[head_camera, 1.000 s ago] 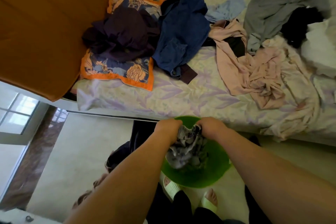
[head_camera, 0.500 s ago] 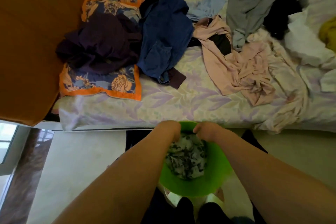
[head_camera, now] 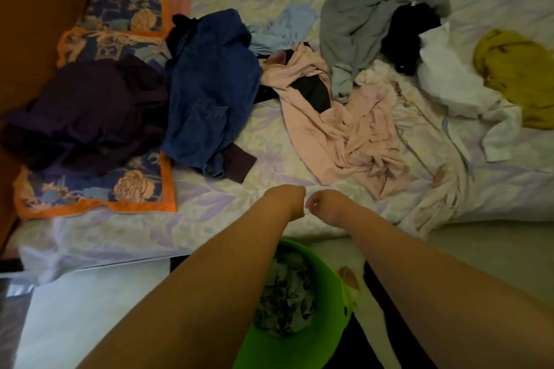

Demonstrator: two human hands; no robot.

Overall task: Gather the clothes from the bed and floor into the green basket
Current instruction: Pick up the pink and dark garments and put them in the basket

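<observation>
The green basket (head_camera: 314, 335) is seen on the floor, just in front of the bed (head_camera: 209, 189). A grey and black patterned cloth (head_camera: 284, 296) is lying inside the basket. Both arms are stretched out above the basket, and the two hands are held close together over the bed's near edge. The left hand (head_camera: 289, 199) is bent down at the wrist, and its fingers are curled under; nothing is seen in it. The right hand (head_camera: 322, 204) is bent the same way, with curled fingers and nothing held. On the bed, beyond the basket, a pink garment (head_camera: 344, 135) is spread out. A blue shirt (head_camera: 209, 93) is heaped to the left of the pink garment, and a dark purple garment (head_camera: 87, 114) is piled further left on a flowered pillow (head_camera: 96, 192). A grey garment (head_camera: 365, 21), a black one (head_camera: 407, 36), a white one (head_camera: 449, 81) and a yellow one (head_camera: 518, 75) are lying further back and to the right.
</observation>
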